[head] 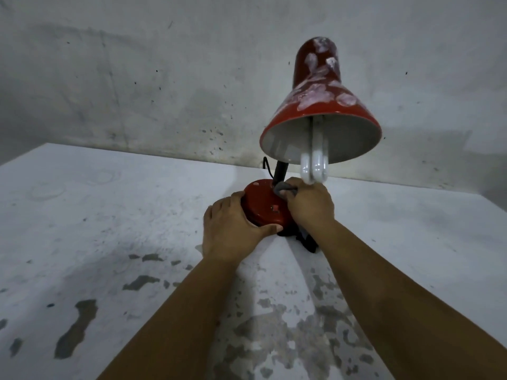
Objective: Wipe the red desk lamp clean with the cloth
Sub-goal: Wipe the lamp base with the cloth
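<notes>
The red desk lamp stands on a worn white surface, its round red base (pixel 262 205) between my hands. Its red shade (pixel 318 97), blotched with pale dusty marks, tilts toward me with a white bulb (pixel 314 163) poking out. My left hand (pixel 233 226) grips the base's left and front rim, thumb along the front. My right hand (pixel 310 205) holds a small grey cloth (pixel 284 191) bunched against the top of the base, beside the black stem (pixel 281 170). Most of the cloth is hidden under my fingers.
A black cord (pixel 267 167) loops behind the base, and a dark piece of it (pixel 308 239) lies under my right wrist. The white tabletop (pixel 109 215) has peeling grey patches near me. A stained grey wall (pixel 164 91) rises right behind the lamp.
</notes>
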